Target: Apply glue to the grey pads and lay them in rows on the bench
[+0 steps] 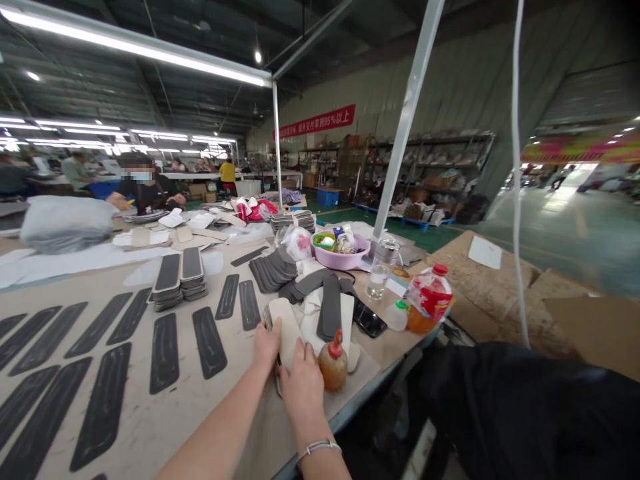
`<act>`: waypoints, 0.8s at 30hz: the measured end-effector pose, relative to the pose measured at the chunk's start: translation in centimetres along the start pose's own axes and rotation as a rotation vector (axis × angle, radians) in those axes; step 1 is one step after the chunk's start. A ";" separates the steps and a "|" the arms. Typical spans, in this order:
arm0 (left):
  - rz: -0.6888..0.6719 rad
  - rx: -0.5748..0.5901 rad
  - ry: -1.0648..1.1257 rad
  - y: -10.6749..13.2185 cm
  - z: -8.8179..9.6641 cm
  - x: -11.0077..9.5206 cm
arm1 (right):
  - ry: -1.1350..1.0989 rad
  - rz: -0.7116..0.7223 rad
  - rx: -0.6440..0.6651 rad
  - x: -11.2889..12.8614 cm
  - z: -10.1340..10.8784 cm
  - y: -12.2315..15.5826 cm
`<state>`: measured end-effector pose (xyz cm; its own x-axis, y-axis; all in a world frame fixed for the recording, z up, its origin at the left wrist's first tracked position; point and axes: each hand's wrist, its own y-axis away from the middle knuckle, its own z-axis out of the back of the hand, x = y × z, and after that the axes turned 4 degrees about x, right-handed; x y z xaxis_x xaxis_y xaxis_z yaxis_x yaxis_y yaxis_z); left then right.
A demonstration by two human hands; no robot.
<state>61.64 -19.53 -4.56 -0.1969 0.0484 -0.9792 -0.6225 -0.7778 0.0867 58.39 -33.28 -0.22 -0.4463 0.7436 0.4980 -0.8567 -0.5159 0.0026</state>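
My left hand [266, 347] and my right hand [303, 387] both grip a stack of beige oblong insole-like pieces [286, 323] standing on edge on the worktable [165, 413]. The left hand's fingers curl round the stack's left side; the right hand presses on its near end, a bracelet on that wrist. A small glue bottle with a red cap [333, 363] stands just right of my right hand. Black oblong strips [209, 341] lie flat in rows to the left.
Stacks of dark pieces [180, 273], a pink bowl [341, 257], a clear jar [380, 270], a phone [370, 321] and a red-capped drink bottle [430, 297] stand beyond. Cardboard [500, 273] lies at right. A person [145, 187] works at the far end.
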 end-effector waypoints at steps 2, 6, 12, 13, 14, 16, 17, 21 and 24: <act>-0.063 -0.043 -0.080 -0.3 -0.2 0.6 | -0.005 0.032 -0.017 -0.2 -0.4 -0.1; -0.155 0.002 -0.157 -0.1 -0.5 1.0 | -0.067 0.035 -0.110 -0.9 -1.6 -0.3; -0.143 0.103 -0.157 1.8 1.1 -0.5 | -0.211 0.222 -0.369 -1.9 -2.5 -1.0; -0.127 0.115 -0.146 2.5 1.9 -0.9 | -0.279 0.257 -0.380 -1.8 -2.4 -1.0; -0.111 0.128 -0.130 3.5 2.8 -1.3 | -0.366 0.295 -0.388 -1.5 -2.1 -0.9; -0.076 0.174 -0.080 6.0 4.9 -2.0 | -0.588 0.358 -0.397 -0.7 -1.7 -0.2; -0.059 0.205 -0.049 7.4 6.0 -2.3 | -0.701 0.361 -0.376 -0.2 -1.6 0.5; 0.011 0.300 0.121 13.3 11.2 -3.0 | -1.003 0.325 0.056 1.5 -1.5 4.2; 0.156 0.421 0.214 16.6 16.0 -2.6 | -0.853 0.478 0.441 1.6 -1.2 6.8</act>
<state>39.68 -22.52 2.38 -0.1792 -0.2123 -0.9606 -0.8585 -0.4432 0.2581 51.55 -35.09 -0.48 -0.2360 -0.0309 0.9712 -0.3962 -0.9096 -0.1253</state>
